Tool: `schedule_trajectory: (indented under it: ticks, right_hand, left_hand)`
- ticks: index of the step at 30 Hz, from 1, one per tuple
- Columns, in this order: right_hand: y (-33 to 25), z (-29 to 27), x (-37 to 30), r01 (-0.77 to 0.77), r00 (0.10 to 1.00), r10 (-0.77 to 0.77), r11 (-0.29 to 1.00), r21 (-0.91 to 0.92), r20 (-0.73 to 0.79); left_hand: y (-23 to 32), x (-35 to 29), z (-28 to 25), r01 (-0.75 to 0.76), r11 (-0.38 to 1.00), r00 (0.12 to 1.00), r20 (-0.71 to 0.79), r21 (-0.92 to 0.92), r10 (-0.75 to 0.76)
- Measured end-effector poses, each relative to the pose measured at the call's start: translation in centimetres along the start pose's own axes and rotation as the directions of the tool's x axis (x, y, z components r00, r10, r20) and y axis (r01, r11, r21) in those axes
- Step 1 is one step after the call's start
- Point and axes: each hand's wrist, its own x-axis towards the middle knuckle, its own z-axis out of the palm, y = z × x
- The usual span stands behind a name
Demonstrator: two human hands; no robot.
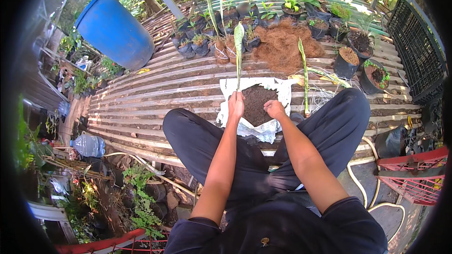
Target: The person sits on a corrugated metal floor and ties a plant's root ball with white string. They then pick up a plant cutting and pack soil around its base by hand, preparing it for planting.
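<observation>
Soil [254, 106] lies ringed by the white sack [229, 85], presumably for containment, while your left hand [236, 106] pinches the mottled leaf [239, 49] upright, low down, at the soil's left side, likely steadying it, and your right hand [274, 109] sits curled opposite, contents impossible to tell.

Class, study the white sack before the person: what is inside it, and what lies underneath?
Dark soil fills the middle of the white sack, partly covered by the right hand. The ridged surface shows around it; directly underneath, and below the soil's top, everything is hidden.
</observation>
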Motion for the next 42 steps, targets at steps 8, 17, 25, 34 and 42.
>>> schedule_trajectory:
  ticks: [8, 17, 25, 34, 42]
  right_hand:
    - [-1.6, 1.8, -3.1, 0.414, 0.9, -0.373, 0.894, -0.172, 0.227]
    - [-1.6, 1.4, -4.7, 0.508, 0.859, -0.448, 0.81, -0.294, 0.249]
    - [-1.9, 2.6, -4.4, 0.481, 0.871, -0.37, 0.778, -0.403, 0.325]
    - [-3.0, 3.4, -0.8, 0.187, 0.977, -0.191, 0.981, 0.05, 0.099]
    - [-2.7, 3.7, -2.5, 0.341, 0.92, -0.326, 0.939, -0.036, 0.217]
  left_hand:
    - [3.0, -0.7, -2.2, -0.001, 0.998, 0.995, -0.101, 0.06, 0.007]
    - [4.7, 0.4, -2.1, 0.011, 0.997, 0.975, -0.219, -0.073, -0.026]
    - [4.6, 1.9, -0.8, 0.109, 0.978, 0.976, -0.17, -0.178, -0.14]
    - [3.4, 1.3, -3.9, 0.159, 0.975, 0.947, -0.256, -0.158, -0.196]
    - [3.2, -0.1, -5.3, 0.23, 0.936, 0.893, -0.325, -0.268, -0.312]
